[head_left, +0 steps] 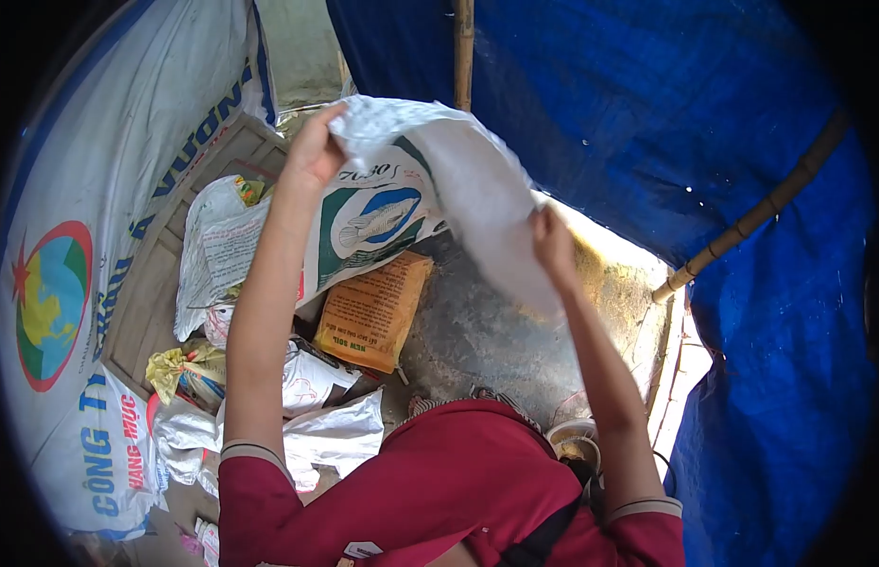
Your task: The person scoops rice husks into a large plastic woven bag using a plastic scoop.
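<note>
The left hand (318, 146) is clenching one side of the open mouth of a white fish-printed sack (416, 194), its fingers folding over the rim. The right hand (551, 244) is grasping the opposite side in a curled fist, although blur is hiding its separate fingers. The sack is stretching between the two hands, above the concrete floor (468, 321). An orange bag (375, 312) is lying below it, and a crumpled white sack (340, 430) is lying toward the floor's near left corner. A blue tarp (591, 104) is hanging along the floor's right edge.
</note>
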Demonstrator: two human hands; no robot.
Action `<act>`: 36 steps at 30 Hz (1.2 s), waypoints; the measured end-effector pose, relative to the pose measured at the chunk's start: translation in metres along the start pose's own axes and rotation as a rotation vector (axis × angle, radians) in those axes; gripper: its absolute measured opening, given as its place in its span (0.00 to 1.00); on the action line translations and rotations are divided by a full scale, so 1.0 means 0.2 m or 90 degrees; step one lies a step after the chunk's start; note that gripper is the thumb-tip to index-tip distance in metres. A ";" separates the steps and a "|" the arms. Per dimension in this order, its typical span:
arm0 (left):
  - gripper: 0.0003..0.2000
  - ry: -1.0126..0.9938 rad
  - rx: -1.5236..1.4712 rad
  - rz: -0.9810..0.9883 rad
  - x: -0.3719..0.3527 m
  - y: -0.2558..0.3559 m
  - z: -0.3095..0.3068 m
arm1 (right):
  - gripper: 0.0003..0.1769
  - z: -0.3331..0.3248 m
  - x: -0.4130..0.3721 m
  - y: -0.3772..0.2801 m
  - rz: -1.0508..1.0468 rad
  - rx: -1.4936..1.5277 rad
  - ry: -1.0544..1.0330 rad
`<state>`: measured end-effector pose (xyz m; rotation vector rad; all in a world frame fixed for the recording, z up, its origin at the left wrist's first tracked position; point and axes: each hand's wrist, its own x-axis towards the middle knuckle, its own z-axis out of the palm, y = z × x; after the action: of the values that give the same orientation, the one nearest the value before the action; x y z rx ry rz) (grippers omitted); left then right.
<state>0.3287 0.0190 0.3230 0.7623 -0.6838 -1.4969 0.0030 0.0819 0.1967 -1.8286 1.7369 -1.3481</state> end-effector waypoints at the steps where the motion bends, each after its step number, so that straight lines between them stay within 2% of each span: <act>1: 0.14 0.010 0.020 -0.001 0.02 0.03 -0.02 | 0.06 -0.11 0.12 -0.09 -0.015 0.004 0.056; 2: 0.14 0.019 0.039 0.000 0.03 0.06 -0.04 | 0.07 -0.21 0.21 -0.19 -0.088 0.005 0.095; 4: 0.12 -0.041 0.041 0.022 0.03 0.07 -0.04 | 0.07 -0.33 0.32 -0.30 -0.175 -0.049 0.176; 6: 0.13 -0.062 0.014 0.039 -0.04 0.07 -0.03 | 0.11 -0.44 0.31 -0.46 -0.217 -0.105 0.153; 7: 0.14 -0.113 0.041 0.011 -0.06 0.05 -0.09 | 0.11 -0.48 0.28 -0.51 -0.214 -0.110 0.154; 8: 0.14 -0.117 0.039 0.007 -0.07 0.00 -0.13 | 0.17 -0.51 0.23 -0.55 -0.221 -0.148 0.033; 9: 0.14 -0.054 0.040 -0.050 -0.07 -0.08 -0.17 | 0.23 -0.53 0.20 -0.56 -0.224 -0.184 -0.089; 10: 0.15 0.008 0.042 -0.109 -0.07 -0.16 -0.23 | 0.30 -0.50 0.18 -0.45 -0.248 -0.211 -0.139; 11: 0.15 -0.094 -0.003 -0.218 -0.02 -0.26 -0.37 | 0.32 -0.49 0.17 -0.39 -0.111 -0.257 -0.304; 12: 0.15 -0.199 -0.047 -0.329 0.04 -0.36 -0.49 | 0.29 -0.48 0.15 -0.31 -0.116 -0.329 -0.376; 13: 0.14 -0.139 0.000 -0.331 0.03 -0.47 -0.50 | 0.22 -0.44 0.13 -0.13 -0.166 -0.320 -0.362; 14: 0.13 -0.079 0.048 -0.332 0.02 -0.55 -0.50 | 0.22 -0.44 0.14 -0.07 -0.153 -0.327 -0.354; 15: 0.11 -0.115 -0.013 -0.392 0.03 -0.59 -0.52 | 0.16 -0.44 0.16 -0.05 -0.131 -0.336 -0.358; 16: 0.11 -0.124 -0.013 -0.402 0.02 -0.60 -0.48 | 0.12 -0.45 0.17 -0.05 -0.111 -0.344 -0.365; 20: 0.10 -0.041 0.009 -0.357 0.03 -0.61 -0.41 | 0.09 -0.49 0.25 -0.09 -0.062 -0.373 -0.318; 22: 0.10 -0.053 0.027 -0.334 0.04 -0.59 -0.37 | 0.11 -0.49 0.26 -0.04 -0.108 -0.335 -0.296; 23: 0.11 -0.141 0.043 -0.346 0.05 -0.59 -0.41 | 0.11 -0.48 0.26 -0.01 -0.096 -0.380 -0.322; 24: 0.11 -0.153 0.046 -0.352 0.06 -0.64 -0.44 | 0.10 -0.47 0.24 0.01 -0.076 -0.398 -0.356; 26: 0.12 -0.043 0.198 -0.323 0.09 -0.73 -0.49 | 0.08 -0.46 0.23 0.05 -0.070 -0.418 -0.414; 27: 0.13 -0.029 0.335 -0.312 0.12 -0.74 -0.52 | 0.08 -0.46 0.26 0.09 -0.114 -0.476 -0.414; 28: 0.13 -0.037 0.339 -0.309 0.16 -0.70 -0.49 | 0.08 -0.47 0.32 0.06 -0.146 -0.495 -0.349; 30: 0.14 -0.041 0.639 0.172 0.26 -0.61 -0.42 | 0.08 -0.52 0.47 -0.06 -0.255 -0.522 -0.185; 31: 0.14 0.048 0.653 0.223 0.22 -0.48 -0.29 | 0.07 -0.58 0.54 -0.19 -0.322 -0.510 -0.024; 32: 0.15 0.139 0.665 0.275 0.14 -0.31 -0.11 | 0.09 -0.65 0.59 -0.34 -0.360 -0.482 0.073; 33: 0.16 0.122 0.581 0.384 0.07 -0.17 0.01 | 0.21 -0.72 0.62 -0.48 -0.410 -0.392 0.187; 34: 0.17 0.105 0.493 0.489 0.00 -0.08 0.10 | 0.27 -0.78 0.61 -0.60 -0.491 -0.321 0.289; 35: 0.17 0.107 0.495 0.489 -0.08 -0.06 0.18 | 0.25 -0.79 0.60 -0.65 -0.547 -0.298 0.364; 36: 0.17 0.176 0.465 0.556 -0.19 -0.08 0.25 | 0.22 -0.78 0.57 -0.68 -0.602 -0.272 0.440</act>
<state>0.2811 0.0575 0.3428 1.0018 -1.1724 -0.3157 -0.0483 0.0727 0.4270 -2.8849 1.5207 -2.3075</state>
